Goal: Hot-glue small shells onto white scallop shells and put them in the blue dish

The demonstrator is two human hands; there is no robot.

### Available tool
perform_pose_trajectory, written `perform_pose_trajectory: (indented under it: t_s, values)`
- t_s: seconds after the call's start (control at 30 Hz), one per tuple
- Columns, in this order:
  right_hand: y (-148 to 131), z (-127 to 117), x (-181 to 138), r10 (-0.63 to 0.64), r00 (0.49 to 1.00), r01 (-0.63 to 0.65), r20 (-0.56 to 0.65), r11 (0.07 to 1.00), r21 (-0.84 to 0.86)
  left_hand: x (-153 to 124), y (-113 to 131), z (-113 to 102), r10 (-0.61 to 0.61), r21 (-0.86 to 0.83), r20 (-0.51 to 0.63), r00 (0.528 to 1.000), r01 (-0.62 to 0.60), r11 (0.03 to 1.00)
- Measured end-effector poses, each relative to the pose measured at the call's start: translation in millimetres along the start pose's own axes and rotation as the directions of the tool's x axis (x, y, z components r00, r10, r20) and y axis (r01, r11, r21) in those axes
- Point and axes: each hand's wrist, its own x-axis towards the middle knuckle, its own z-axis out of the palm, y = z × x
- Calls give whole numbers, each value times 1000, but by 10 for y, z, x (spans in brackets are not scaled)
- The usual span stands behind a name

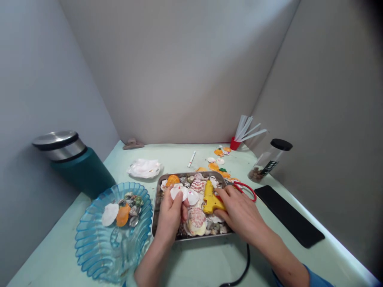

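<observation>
My left hand (172, 212) pinches white shells (179, 193) between thumb and fingers, above the left part of a metal tray (191, 239). Small reddish marks show on the shells. My right hand (239, 209) is wrapped round the handle of a yellow glue gun (210, 200), which lies over the tray's right side. Seashells of many kinds fill the tray, among them an orange scallop shell (172, 180) and a large pink-speckled shell (196, 221). A black cord (247, 263) runs below my right wrist.
A blue scalloped dish (86, 239) with shells stands left, beside a teal flask (85, 171). Behind lie a white packet (145, 168) and a white pen (192, 159). Rightward are red-handled scissors (253, 192), a red cup (235, 143) of glue sticks, a clear jar (267, 161) and a black slab (289, 215).
</observation>
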Motion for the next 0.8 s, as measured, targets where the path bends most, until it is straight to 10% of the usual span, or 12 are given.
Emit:
perform_pose_trajectory:
  t_s: [0.33,0.6,0.8]
  values:
    - [165,57,75,32,997,-15,-66,970,244,12,-29,-43,-15,114,-5,1000,15,993]
    - [76,30,209,119,992,-2,-40,335,942,17,-34,-40,-48,124,5,999,47,991]
    - [-31,164,170,-97,994,-12,48,340,940,24,-35,-17,-86,73,-5,996,86,994]
